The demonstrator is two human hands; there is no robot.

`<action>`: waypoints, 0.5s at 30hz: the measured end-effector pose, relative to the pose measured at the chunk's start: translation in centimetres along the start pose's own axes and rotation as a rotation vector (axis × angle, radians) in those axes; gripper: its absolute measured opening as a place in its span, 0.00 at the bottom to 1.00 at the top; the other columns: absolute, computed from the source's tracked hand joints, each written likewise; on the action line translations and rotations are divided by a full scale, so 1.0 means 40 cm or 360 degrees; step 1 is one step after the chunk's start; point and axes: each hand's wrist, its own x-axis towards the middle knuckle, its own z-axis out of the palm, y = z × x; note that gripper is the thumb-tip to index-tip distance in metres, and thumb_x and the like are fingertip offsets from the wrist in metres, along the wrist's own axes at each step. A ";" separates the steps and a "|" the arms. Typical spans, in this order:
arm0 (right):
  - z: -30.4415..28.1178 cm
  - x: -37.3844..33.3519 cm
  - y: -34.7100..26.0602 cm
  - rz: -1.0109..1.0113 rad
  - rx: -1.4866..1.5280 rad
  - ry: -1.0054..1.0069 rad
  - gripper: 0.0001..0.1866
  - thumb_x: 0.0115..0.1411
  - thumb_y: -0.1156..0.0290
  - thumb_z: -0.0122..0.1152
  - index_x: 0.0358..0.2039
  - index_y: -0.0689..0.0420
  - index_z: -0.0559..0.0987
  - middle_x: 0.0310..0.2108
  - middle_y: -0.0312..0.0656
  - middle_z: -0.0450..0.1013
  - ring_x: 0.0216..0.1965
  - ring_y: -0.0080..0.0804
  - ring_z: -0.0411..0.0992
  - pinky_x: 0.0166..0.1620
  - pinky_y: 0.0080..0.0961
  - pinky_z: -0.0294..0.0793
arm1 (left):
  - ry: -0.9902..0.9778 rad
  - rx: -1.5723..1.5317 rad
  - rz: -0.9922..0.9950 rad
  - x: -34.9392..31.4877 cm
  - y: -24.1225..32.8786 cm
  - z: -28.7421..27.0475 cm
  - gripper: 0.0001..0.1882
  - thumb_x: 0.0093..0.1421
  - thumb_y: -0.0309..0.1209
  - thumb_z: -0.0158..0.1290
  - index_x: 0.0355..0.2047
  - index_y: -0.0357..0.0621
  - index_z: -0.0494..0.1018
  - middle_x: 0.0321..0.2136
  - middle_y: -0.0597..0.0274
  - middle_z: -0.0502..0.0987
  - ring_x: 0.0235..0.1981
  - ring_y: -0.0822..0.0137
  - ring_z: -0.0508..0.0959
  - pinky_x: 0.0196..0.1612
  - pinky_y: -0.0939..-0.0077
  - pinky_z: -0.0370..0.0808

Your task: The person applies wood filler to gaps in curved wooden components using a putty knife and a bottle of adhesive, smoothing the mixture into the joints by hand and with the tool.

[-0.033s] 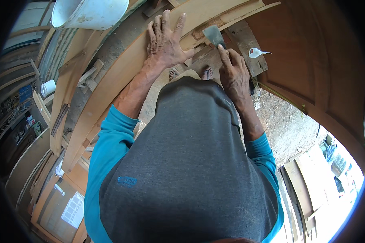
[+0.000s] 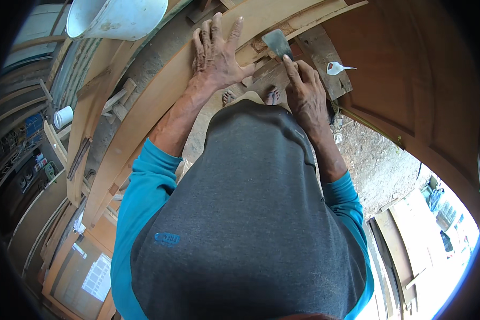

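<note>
My left hand lies flat with fingers spread on a long, pale wooden board, which curves across the view from lower left to the top. In my right hand is a putty knife with a wide grey blade, its handle mostly hidden by my fingers. My index finger stretches along it toward the blade. The blade lies over the board's near edge, beside a rough brownish patch. Whether it presses on the wood I cannot tell.
Right of my right hand, a small white bottle with a pointed nozzle rests on a weathered plank. A brown panelled door stands at the right. A white bucket is at upper left, with a smaller white pot below.
My right hand and the putty knife have shifted slightly to the left, the blade a little farther up. My left hand stays in place on the board.
</note>
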 end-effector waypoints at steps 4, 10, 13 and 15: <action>0.012 0.004 0.019 0.0026 -0.0057 -0.0010 0.41 0.57 0.79 0.63 0.73 0.46 0.73 0.55 0.42 0.73 0.51 0.44 0.75 0.54 0.39 0.80 | -0.0014 -0.0013 -0.0004 -0.003 0.003 -0.005 0.63 0.44 0.54 0.73 0.79 0.52 0.58 0.73 0.32 0.54 0.72 0.34 0.56 0.73 0.32 0.51; 0.007 0.005 0.010 -0.0043 0.0027 0.0048 0.41 0.56 0.79 0.65 0.72 0.45 0.74 0.55 0.41 0.74 0.50 0.44 0.76 0.54 0.40 0.80 | -0.0014 -0.0011 -0.0011 -0.005 0.005 0.000 0.64 0.44 0.54 0.74 0.79 0.51 0.58 0.73 0.32 0.54 0.72 0.33 0.56 0.73 0.31 0.51; 0.010 0.012 -0.027 -0.0130 0.0136 -0.0046 0.41 0.56 0.79 0.66 0.72 0.42 0.75 0.55 0.41 0.74 0.50 0.42 0.76 0.54 0.39 0.79 | -0.0042 0.0011 -0.0009 -0.001 0.001 -0.009 0.64 0.44 0.54 0.73 0.79 0.52 0.58 0.73 0.32 0.54 0.72 0.33 0.56 0.73 0.31 0.51; 0.027 0.006 -0.031 -0.0213 0.0154 -0.0086 0.42 0.55 0.78 0.68 0.72 0.41 0.75 0.55 0.40 0.74 0.50 0.42 0.76 0.55 0.38 0.79 | -0.0049 -0.0004 -0.0014 -0.001 0.004 -0.007 0.64 0.44 0.54 0.73 0.79 0.52 0.58 0.73 0.32 0.54 0.72 0.33 0.56 0.73 0.31 0.51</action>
